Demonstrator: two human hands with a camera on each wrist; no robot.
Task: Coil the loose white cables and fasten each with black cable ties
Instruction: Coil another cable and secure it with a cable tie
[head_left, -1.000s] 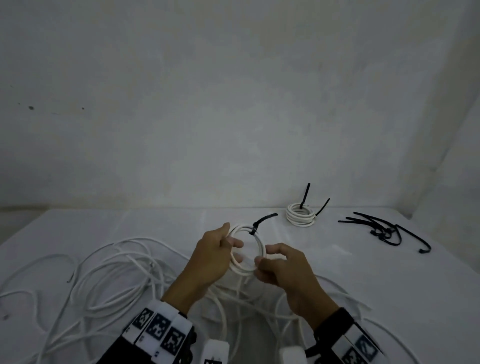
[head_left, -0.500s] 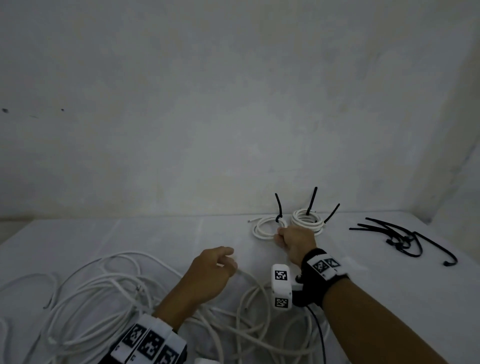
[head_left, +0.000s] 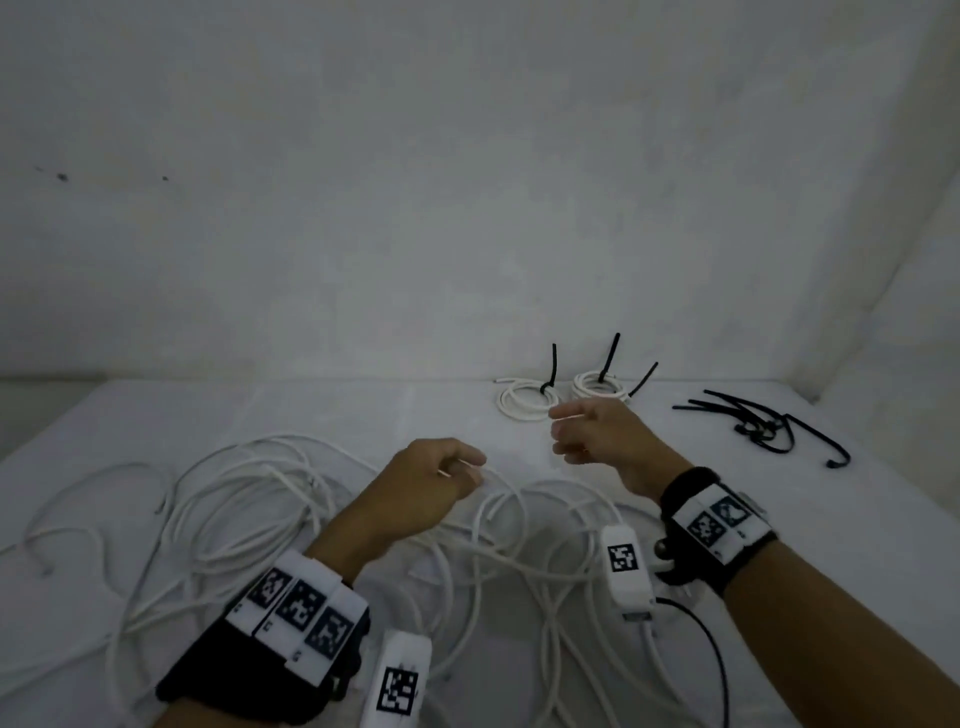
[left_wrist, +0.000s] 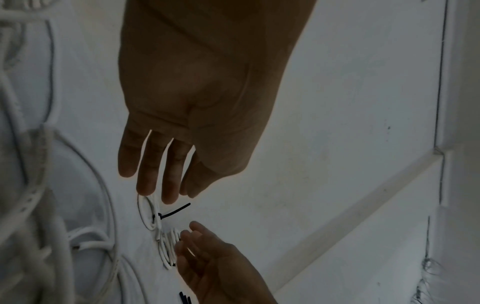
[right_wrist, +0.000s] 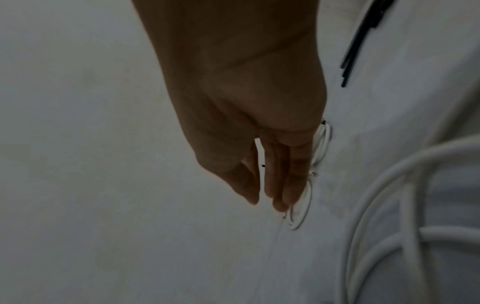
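- The right hand (head_left: 597, 434) has let go of the newly tied coil (head_left: 527, 402), fingers loosely spread, empty.
- That coil lies just left of the first tied coil (head_left: 600, 384).
- The left hand (head_left: 431, 483), relaxed and empty, hovers over the loose cables (head_left: 249, 499): next coil, likely.

No words, brand names or numbers can be read in any of the views. The only signs are black-and-white square code markers, which carry patterns, not letters. In the head view, three of them sit in a row on the white band (head_left: 298, 610) at the left wrist, lower left of the frame. One more sits on the white block (head_left: 397, 680) at the bottom centre. Two, blurred, sit on the band (head_left: 719, 525) at the right wrist, right of centre. Another sits on the white block (head_left: 626, 564) just left of that band. Both wrist views are dim and show no markings.
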